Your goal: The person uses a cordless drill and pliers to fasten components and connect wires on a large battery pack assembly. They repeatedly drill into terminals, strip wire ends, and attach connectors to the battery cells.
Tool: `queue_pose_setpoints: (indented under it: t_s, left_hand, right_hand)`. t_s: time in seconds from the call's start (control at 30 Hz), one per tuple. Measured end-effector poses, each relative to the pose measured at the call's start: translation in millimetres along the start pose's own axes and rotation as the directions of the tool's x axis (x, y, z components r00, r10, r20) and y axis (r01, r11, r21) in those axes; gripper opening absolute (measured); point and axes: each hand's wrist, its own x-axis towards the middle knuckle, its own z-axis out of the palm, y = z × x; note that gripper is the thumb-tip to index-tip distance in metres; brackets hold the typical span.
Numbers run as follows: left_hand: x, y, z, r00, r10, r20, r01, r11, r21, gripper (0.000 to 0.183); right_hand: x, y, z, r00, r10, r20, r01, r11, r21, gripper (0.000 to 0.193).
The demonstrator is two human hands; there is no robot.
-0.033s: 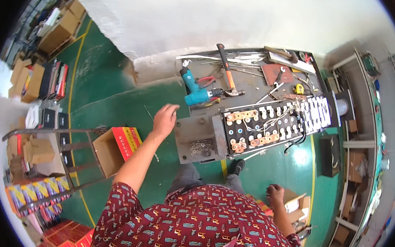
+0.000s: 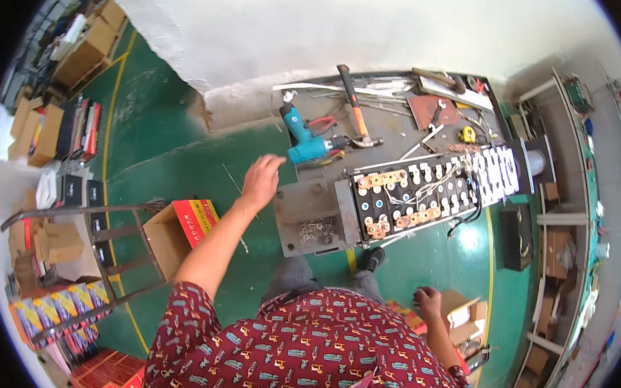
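Observation:
My left hand [image 2: 261, 181] is held out over the floor beside the workbench, fingers stretched out and nothing visible in them. Its fingertips are close to a teal pistol-shaped power tool [image 2: 304, 148] with a black nozzle, lying on the bench's left edge. My right hand [image 2: 427, 302] hangs low near an open carton, fingers loosely bent, with no held thing showing. A long black battery pack [image 2: 397, 201] with copper bars and rows of white-ringed terminals lies along the bench front. Left of it, small metal rings [image 2: 315, 232] lie on a grey steel plate [image 2: 292, 200].
A hammer [image 2: 354, 106], a yellow tape measure [image 2: 467, 134] and metal strips lie on the bench [image 2: 393, 120]. Left stands a metal hand truck [image 2: 114, 233] beside an open red-yellow carton [image 2: 195, 223]. Shelving [image 2: 563, 221] lines the right side; a white wall [image 2: 302, 25] rises behind.
My left hand has shifted slightly up and right, nearer the teal tool. My right hand has moved a little left. The view has shifted slightly.

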Motion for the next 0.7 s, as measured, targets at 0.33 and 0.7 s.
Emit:
queue_pose_setpoints:
  t_s: [0.33, 0.7]
  left_hand:
    - [130, -60, 63, 0.767, 0.377, 0.519, -0.59, 0.733, 0.339, 0.08]
    - [56, 0, 21, 0.997, 0.039, 0.072, -0.032, 0.995, -0.096, 0.015]
  right_hand:
    - [-143, -26, 100, 0.992, 0.051, 0.119, -0.036, 0.992, -0.124, 0.025]
    - [-107, -138, 205, 0.849, -0.502, 0.165, 0.513, 0.858, -0.031, 0.02]
